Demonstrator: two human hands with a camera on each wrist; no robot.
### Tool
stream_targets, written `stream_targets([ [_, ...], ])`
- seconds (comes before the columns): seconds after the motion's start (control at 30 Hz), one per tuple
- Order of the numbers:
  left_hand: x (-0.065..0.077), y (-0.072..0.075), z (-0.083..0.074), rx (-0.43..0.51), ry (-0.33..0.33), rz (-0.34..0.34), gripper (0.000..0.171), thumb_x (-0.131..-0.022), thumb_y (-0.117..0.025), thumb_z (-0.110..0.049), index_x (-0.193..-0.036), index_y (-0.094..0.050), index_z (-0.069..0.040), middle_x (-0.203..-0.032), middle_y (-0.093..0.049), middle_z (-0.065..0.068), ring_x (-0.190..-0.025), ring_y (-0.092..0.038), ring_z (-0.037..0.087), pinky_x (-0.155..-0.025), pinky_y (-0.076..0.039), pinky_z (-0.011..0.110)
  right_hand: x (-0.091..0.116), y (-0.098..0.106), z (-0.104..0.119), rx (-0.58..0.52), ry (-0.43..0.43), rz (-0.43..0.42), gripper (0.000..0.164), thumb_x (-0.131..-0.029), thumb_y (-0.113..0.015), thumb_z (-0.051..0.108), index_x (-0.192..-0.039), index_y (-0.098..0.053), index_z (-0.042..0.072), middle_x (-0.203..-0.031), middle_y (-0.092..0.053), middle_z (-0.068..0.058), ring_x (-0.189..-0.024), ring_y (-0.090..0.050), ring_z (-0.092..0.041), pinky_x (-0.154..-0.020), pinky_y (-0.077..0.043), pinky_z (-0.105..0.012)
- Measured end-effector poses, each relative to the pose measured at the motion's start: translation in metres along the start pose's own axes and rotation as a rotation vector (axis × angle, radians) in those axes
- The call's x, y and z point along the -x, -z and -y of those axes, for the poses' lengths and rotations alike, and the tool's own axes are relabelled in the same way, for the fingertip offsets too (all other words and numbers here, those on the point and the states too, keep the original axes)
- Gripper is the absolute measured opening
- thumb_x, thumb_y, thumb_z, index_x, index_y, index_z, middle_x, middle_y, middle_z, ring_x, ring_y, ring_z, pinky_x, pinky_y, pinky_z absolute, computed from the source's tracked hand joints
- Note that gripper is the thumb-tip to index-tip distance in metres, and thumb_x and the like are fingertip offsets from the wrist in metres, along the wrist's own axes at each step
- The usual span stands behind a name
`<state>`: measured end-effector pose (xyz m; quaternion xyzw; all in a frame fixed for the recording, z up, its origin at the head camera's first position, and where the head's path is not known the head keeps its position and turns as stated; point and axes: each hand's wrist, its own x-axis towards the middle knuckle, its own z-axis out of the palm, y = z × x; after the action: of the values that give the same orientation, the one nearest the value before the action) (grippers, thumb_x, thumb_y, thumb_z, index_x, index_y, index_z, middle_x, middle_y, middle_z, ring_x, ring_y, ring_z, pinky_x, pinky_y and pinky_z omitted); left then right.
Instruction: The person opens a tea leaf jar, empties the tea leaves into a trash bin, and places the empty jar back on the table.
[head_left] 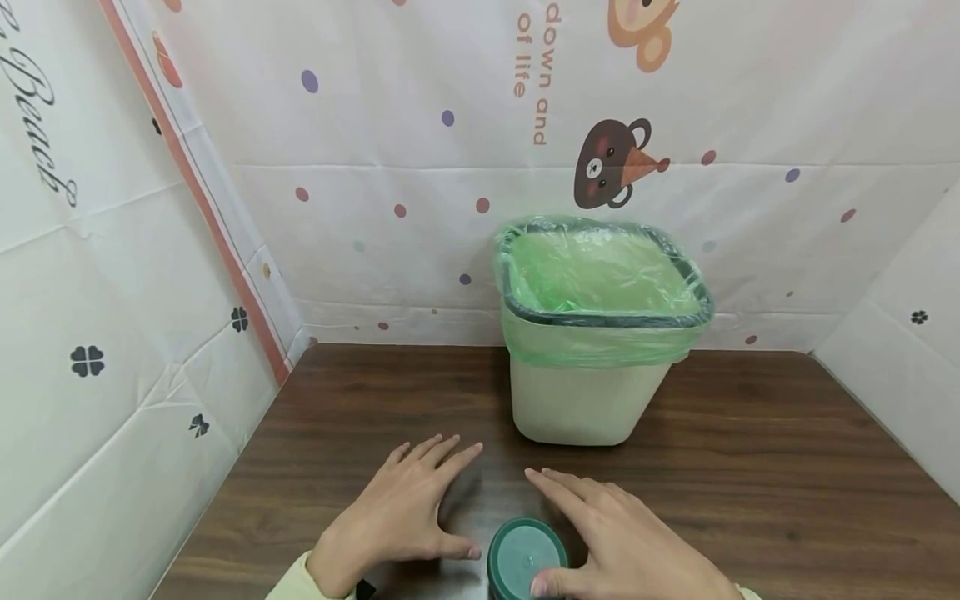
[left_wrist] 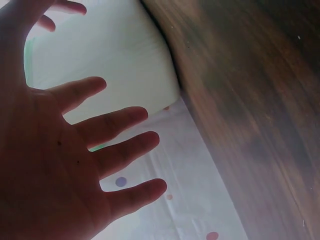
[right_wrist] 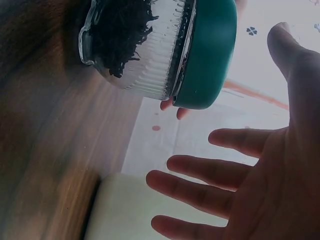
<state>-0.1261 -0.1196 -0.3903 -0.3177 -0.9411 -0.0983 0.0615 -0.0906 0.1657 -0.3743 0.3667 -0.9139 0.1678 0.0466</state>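
A clear ribbed glass jar (right_wrist: 145, 50) with a green lid (head_left: 525, 557) stands on the table near its front edge; dark, shredded-looking stuff (right_wrist: 122, 37) lies inside it. My left hand (head_left: 405, 508) is to the jar's left, fingers spread and straight, thumb pointing at the lid. On the other side, my right hand (head_left: 615, 533) has its fingers extended, and its thumb overlaps the lid's edge in the head view. In the right wrist view a gap shows between that hand and the jar. Neither hand holds anything.
A pale waste bin (head_left: 585, 400) with a green plastic liner (head_left: 600, 346) over its rim stands at the back of the brown wooden table (head_left: 787, 467). Printed white sheets (head_left: 375, 250) hang behind the table and along both sides.
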Motion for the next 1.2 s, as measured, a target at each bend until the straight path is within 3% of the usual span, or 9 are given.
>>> stream_targets([
  [0.23, 0.0012, -0.0017, 0.0011, 0.016, -0.032, -0.002, 0.102, -0.060, -0.054, -0.084, -0.144, -0.030, -0.031, -0.140, -0.041, 0.007, -0.125, -0.035, 0.030, -0.091, -0.036, 0.063, -0.0031, 0.0024, 0.0036, -0.092, -0.025, 0.072, 0.085, -0.075, -0.053, 0.071, -0.145, -0.026, 0.030, -0.137, -0.041, 0.005, -0.116, -0.044, -0.014, -0.083, -0.049, -0.047],
  [0.47, 0.0014, -0.0022, 0.0006, 0.037, -0.047, 0.021, 0.099, -0.062, -0.053, -0.083, -0.144, -0.030, -0.033, -0.141, -0.041, 0.006, -0.125, -0.036, 0.029, -0.092, -0.037, 0.061, -0.0057, -0.0001, 0.0063, -0.154, 0.024, 0.062, 0.088, -0.072, -0.059, 0.070, -0.144, -0.027, 0.031, -0.133, -0.042, 0.010, -0.113, -0.044, -0.009, -0.081, -0.051, -0.041],
  [0.93, 0.0021, -0.0049, -0.0024, 0.078, -0.053, 0.064, 0.097, -0.063, -0.054, -0.082, -0.144, -0.029, -0.034, -0.142, -0.039, 0.005, -0.124, -0.036, 0.028, -0.092, -0.037, 0.059, -0.0074, -0.0035, 0.0096, -0.150, 0.022, 0.090, 0.089, -0.070, -0.059, 0.073, -0.142, -0.031, 0.030, -0.130, -0.045, 0.010, -0.110, -0.045, -0.007, -0.080, -0.051, -0.040],
  [1.2, 0.0003, -0.0043, -0.0042, 0.097, -0.049, 0.084, 0.097, -0.062, -0.049, -0.085, -0.143, -0.029, -0.036, -0.141, -0.040, 0.005, -0.124, -0.036, 0.026, -0.092, -0.037, 0.060, -0.0072, -0.0064, 0.0099, -0.160, 0.008, 0.116, 0.086, -0.070, -0.058, 0.073, -0.140, -0.036, 0.029, -0.121, -0.049, 0.009, -0.100, -0.049, -0.008, -0.074, -0.052, -0.038],
])
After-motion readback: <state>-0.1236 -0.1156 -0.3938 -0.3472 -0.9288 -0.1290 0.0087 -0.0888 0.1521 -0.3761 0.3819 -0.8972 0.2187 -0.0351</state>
